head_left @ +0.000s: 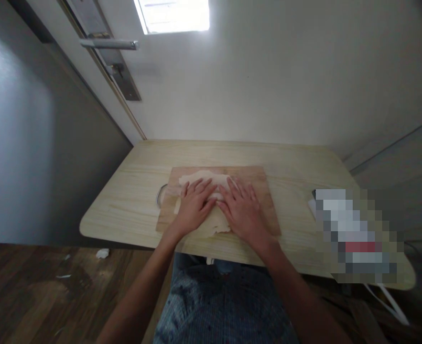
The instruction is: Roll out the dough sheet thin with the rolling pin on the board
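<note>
A flattened sheet of pale dough (pixel 205 180) lies on a brown wooden cutting board (pixel 261 184) in the middle of a light wooden table (pixel 132 191). My left hand (pixel 194 205) rests flat on the dough, fingers stretched forward and slightly apart. Beside it, my right hand (pixel 241 208) also lies flat with fingers spread, partly on the dough and partly on the board. The two hands nearly touch at the thumbs. Neither hand holds anything.
A metal ring-shaped object (pixel 159 195) peeks out from under the board's left edge. A blurred-out object (pixel 354 234) sits on the table at the right. A door with a metal lever handle (pixel 108 44) stands at the far left. A white cable (pixel 386 298) hangs off the table's right front.
</note>
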A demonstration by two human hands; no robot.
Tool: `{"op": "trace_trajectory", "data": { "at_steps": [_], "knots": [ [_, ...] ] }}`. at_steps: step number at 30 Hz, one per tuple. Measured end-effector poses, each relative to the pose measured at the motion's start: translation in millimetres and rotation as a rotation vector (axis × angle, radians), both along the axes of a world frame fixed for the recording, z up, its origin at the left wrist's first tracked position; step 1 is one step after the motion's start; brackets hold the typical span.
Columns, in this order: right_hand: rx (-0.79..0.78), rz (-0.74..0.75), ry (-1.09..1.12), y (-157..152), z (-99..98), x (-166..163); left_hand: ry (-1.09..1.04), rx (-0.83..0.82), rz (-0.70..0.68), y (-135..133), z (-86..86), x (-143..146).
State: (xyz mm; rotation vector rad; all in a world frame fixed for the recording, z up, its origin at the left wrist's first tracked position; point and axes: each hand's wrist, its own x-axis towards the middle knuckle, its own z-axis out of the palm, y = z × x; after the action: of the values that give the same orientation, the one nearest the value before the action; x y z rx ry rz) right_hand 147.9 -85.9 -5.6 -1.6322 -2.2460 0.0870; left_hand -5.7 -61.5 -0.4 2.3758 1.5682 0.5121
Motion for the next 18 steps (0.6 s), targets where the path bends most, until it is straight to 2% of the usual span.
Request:
{"op": "trace_trajectory", "data": {
  "at_steps": [5,9,14,18],
  "knots": [
    [0.043,-0.118,-0.056,32.4,-0.2,-2.9,0.180,0.067,-0.004,35.2,-0.4,13.7],
    [0.054,-0.186,-0.070,57.6,-0.3,-3.4,0.257,0.109,0.117,60.7,0.2,30.6],
    [0.001,-0.229,-0.072,80.1,6.2,-1.4,0.276,0.078,0.238,86.4,2.0,42.8],
    [-0.026,-0.233,-0.071,86.9,7.4,-1.2,0.277,0.004,0.303,96.3,4.8,44.6]
  ]
}}
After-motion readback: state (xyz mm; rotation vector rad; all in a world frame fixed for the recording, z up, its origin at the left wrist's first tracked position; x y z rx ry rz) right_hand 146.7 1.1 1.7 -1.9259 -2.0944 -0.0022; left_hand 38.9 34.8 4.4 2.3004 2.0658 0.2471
